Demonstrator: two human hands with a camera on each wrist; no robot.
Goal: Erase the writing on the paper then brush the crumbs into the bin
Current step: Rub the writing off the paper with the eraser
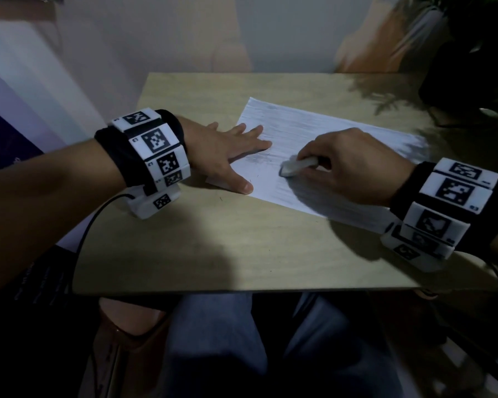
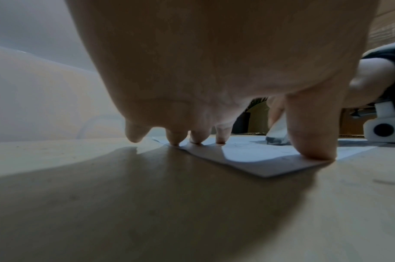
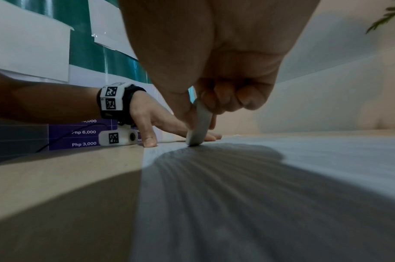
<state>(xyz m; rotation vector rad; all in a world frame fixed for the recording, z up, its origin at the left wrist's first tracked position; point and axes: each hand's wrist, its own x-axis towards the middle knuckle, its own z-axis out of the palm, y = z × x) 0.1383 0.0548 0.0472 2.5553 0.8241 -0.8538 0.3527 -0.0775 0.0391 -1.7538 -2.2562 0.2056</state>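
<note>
On the bench, the paper is pinned flat near its left edge by the straight, spread fingers of the left hand. The eraser is pinched by the right hand, its tip on the sheet. If the pressing is loosened, the paper may wrinkle or tear. Free bench is left in front; no bin is seen.

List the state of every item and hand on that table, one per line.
Paper: flat on the table, faint grey smudges showing.
Eraser: tilted, one end on the paper.
Left hand: fingers spread straight, pressing the paper's edge.
Right hand: fingers curled, gripping the eraser.
</note>
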